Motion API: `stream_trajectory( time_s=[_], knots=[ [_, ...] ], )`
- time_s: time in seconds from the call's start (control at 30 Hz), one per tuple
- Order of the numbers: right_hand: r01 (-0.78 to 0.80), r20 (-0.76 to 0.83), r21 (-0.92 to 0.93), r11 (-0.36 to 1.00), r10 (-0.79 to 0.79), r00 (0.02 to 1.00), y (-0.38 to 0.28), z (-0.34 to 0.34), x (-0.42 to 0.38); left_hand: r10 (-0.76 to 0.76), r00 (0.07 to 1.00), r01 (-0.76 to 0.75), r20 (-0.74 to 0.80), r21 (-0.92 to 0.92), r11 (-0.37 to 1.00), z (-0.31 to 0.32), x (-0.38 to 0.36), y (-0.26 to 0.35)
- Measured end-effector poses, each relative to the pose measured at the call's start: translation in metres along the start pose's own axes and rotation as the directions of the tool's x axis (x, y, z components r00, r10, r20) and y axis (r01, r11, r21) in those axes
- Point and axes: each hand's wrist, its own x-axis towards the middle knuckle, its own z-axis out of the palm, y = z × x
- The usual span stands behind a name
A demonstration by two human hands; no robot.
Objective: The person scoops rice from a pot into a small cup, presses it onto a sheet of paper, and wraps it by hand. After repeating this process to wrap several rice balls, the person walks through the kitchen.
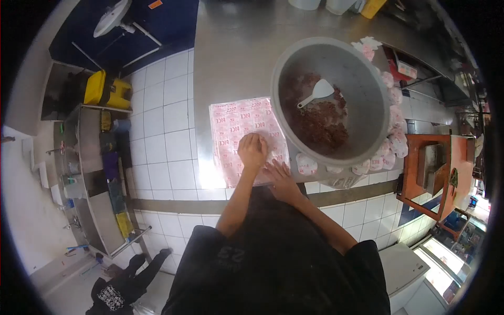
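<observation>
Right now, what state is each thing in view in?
Left hand: fingers curled, on the sheets.
Right hand: fingers spread, at the sheets' near edge.
Sheets: printed, laid flat.
Tub: open, upright, partly filled.
Scoop: lying in the tub.
Dark mix: loose, clumpy.
Packets: bunched beside the tub.

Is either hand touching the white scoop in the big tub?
Apart. The head view shows the scoop inside the tub, while the left hand and right hand are outside, by the pink sheets.
</observation>
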Motion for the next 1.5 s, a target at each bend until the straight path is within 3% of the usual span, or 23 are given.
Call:
stream_trajectory(
  time_s=[0.07,0.13,0.23,0.43,0.47,0.53,0.6,0.67,0.73,0.8,0.9,0.93,1.0,1.03,1.07,1.1,1.17,1.2,1.27,1.33,1.37,1.43,1.5],
  knots=[
    [0.089,-0.034,0.002,0.996,-0.089,0.995,0.006,-0.008,0.000,-0.105,0.988,0.110,0.115,-0.040,0.993,-0.005,0.007,0.003],
    [0.080,-0.028,-0.019,0.997,-0.081,0.996,0.012,-0.002,-0.001,0.017,0.984,-0.005,0.179,-0.067,0.998,-0.029,0.006,0.008],
    [0.088,-0.002,-0.035,0.996,-0.088,0.996,0.013,0.006,-0.007,-0.018,0.837,-0.061,0.547,0.127,0.990,-0.045,-0.001,0.007],
    [0.133,-0.013,-0.119,0.984,-0.135,0.991,0.018,0.008,-0.010,-0.082,0.735,-0.040,0.673,0.164,0.986,-0.070,0.015,0.025],
    [0.152,-0.041,-0.103,0.983,-0.156,0.987,0.019,0.004,-0.010,-0.070,0.735,-0.055,0.674,0.162,0.985,-0.078,0.012,0.030],
    [0.164,-0.047,-0.085,0.983,-0.168,0.985,0.029,0.008,-0.006,-0.043,0.852,-0.043,0.521,0.151,0.988,-0.090,0.017,0.040],
    [0.172,-0.032,-0.053,0.984,-0.174,0.984,0.025,0.017,-0.013,-0.040,0.858,-0.040,0.512,0.145,0.989,-0.101,0.022,0.047],
    [-0.105,0.026,0.308,0.945,0.102,0.994,0.019,0.007,-0.011,-0.014,0.898,-0.041,0.441,0.114,0.993,-0.108,0.032,0.052],
    [-0.023,-0.079,0.208,0.978,0.041,0.996,0.031,0.023,-0.010,0.012,0.939,-0.005,0.344,-0.021,1.000,-0.136,0.060,0.095],
    [0.162,-0.235,0.109,0.981,-0.133,0.963,0.047,0.042,-0.011,0.008,0.988,0.054,0.155,-0.389,0.920,-0.145,0.079,0.116],
    [0.140,-0.182,0.135,0.981,-0.115,0.977,0.039,0.019,-0.016,0.004,0.935,0.144,0.355,-0.390,0.909,-0.162,0.125,0.203],
    [0.146,-0.185,0.032,0.989,-0.138,0.973,0.040,0.021,-0.015,0.156,0.914,0.012,0.375,-0.411,0.912,-0.141,0.135,0.204],
    [0.147,-0.194,-0.076,0.986,-0.159,0.968,0.035,0.035,-0.019,0.325,0.903,-0.255,0.280,-0.259,0.932,-0.121,0.139,0.213],
    [0.134,-0.218,-0.110,0.985,-0.156,0.963,0.043,0.037,-0.019,0.360,0.902,-0.263,0.240,-0.356,0.897,-0.122,0.137,0.216],
    [0.114,-0.251,-0.138,0.984,-0.146,0.957,0.053,0.034,-0.018,0.280,0.932,-0.149,0.231,-0.460,0.875,-0.129,0.123,0.216],
    [0.127,-0.291,-0.062,0.990,-0.139,0.946,0.055,0.036,-0.017,0.268,0.956,-0.162,0.124,-0.537,0.828,-0.125,0.103,0.197],
    [0.110,-0.322,-0.033,0.993,-0.114,0.940,0.059,0.046,-0.013,0.114,0.927,0.056,0.357,-0.432,0.900,-0.142,0.053,0.154],
    [0.127,-0.327,-0.008,0.992,-0.122,0.937,0.056,0.053,-0.011,0.112,0.914,0.089,0.390,-0.461,0.883,-0.132,0.023,0.122],
    [0.133,-0.311,0.009,0.991,-0.124,0.942,0.051,0.053,-0.012,0.010,0.812,0.153,0.584,-0.228,0.961,-0.126,-0.025,0.072],
    [0.089,-0.202,-0.259,0.962,-0.144,0.969,0.045,0.047,-0.011,0.186,0.732,-0.156,0.656,-0.104,0.982,-0.117,-0.068,0.010],
    [0.077,-0.134,-0.098,0.992,-0.090,0.987,0.036,0.027,-0.016,0.159,0.746,-0.135,0.646,-0.087,0.987,-0.119,-0.069,0.011],
    [0.097,-0.102,-0.014,0.995,-0.098,0.990,0.031,0.013,-0.010,0.186,0.655,-0.169,0.732,-0.098,0.981,-0.129,-0.068,0.013],
    [0.097,-0.156,0.120,0.988,-0.078,0.985,0.018,-0.011,-0.006,0.156,0.702,-0.184,0.695,-0.034,0.982,-0.116,-0.079,-0.012]
  ],
)
